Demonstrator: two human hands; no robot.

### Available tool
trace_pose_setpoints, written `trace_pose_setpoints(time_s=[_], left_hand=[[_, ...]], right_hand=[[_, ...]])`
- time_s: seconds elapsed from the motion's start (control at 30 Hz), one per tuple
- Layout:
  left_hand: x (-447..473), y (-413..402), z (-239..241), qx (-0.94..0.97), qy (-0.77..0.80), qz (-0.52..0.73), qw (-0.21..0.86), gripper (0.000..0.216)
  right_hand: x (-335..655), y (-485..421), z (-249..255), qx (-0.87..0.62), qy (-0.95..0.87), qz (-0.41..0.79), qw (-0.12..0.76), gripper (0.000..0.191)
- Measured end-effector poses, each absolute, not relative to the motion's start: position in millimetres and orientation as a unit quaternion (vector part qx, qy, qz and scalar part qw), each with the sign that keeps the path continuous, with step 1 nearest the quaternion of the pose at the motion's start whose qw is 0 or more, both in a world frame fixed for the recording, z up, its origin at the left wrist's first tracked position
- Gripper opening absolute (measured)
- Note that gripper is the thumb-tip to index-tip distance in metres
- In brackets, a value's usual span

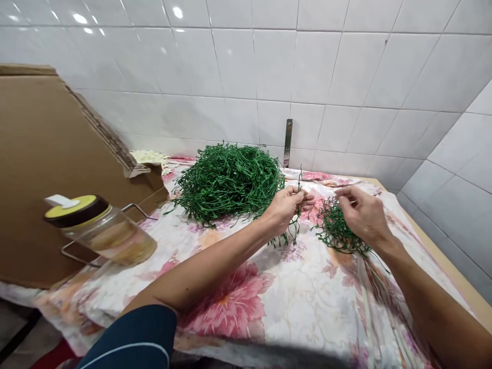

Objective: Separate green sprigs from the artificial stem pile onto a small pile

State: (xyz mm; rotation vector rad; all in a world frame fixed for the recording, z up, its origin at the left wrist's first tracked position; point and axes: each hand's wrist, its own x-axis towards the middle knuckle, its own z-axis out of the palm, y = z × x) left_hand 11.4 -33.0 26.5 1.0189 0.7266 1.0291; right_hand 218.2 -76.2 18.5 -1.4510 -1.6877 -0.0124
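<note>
Left hand closed around a thin dark-green plastic vine strand, whose long axis runs nearly upright through the fist, its lower end reaching toward the pink-and-white floral cloth. Right hand lies nearer a small tangled clump of green plastic vine, just right of the strand, fingertips close together above it; any hold cannot be told. Large rounded mound of green plastic vine lies left of the strand

The head-worn camera looks forward and down from close above the left hand and right hand, across a flowered cloth toward a tiled wall.
</note>
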Motion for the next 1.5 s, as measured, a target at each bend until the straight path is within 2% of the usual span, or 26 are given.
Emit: trace_pose_setpoints(time_s=[0.07, 0.1, 0.2, 0.37, 0.53, 0.7, 0.9, 1.1, 1.27, 1.37, 1.5], left_hand=[[14, -36, 24, 0.458, 0.309, 0.479, 0.682, 0.012], [15, -38, 22, 0.465, 0.303, 0.485, 0.676, 0.012], [19, -48, 19, 0.498, 0.286, 0.467, 0.672, 0.016], [19, -55, 20, 0.577, 0.267, 0.413, 0.653, 0.025], [6, -40, 26, 0.697, 0.271, 0.401, 0.529, 0.032], [-5, -32, 22, 0.824, 0.297, 0.315, 0.367, 0.019], [-5, -37, 11, 0.881, 0.307, 0.282, 0.225, 0.015], [-9, -47, 0, 0.863, 0.316, 0.34, 0.2, 0.02], [-16, -56, -16, 0.8, 0.353, 0.417, 0.247, 0.024], [-21, -58, -32, 0.748, 0.393, 0.428, 0.322, 0.031], [-25, -53, -49, 0.668, 0.41, 0.468, 0.408, 0.033]], right_hand=[[194, -86, 15, -0.555, -0.713, 0.139, 0.405, 0.024], [184, -89, 11, -0.537, -0.727, 0.174, 0.391, 0.025], [167, -92, -3, -0.503, -0.746, 0.211, 0.381, 0.024], [166, -88, -7, -0.504, -0.687, 0.304, 0.427, 0.031], [184, -76, -1, -0.493, -0.618, 0.394, 0.469, 0.038], [198, -63, -9, -0.447, -0.552, 0.471, 0.522, 0.038], [192, -66, -8, -0.442, -0.535, 0.474, 0.541, 0.037], [187, -76, -4, -0.448, -0.595, 0.428, 0.512, 0.036], [182, -79, -10, -0.462, -0.687, 0.343, 0.444, 0.036], [178, -80, -19, -0.471, -0.717, 0.322, 0.4, 0.032], [170, -79, -37, -0.493, -0.723, 0.285, 0.392, 0.027]])
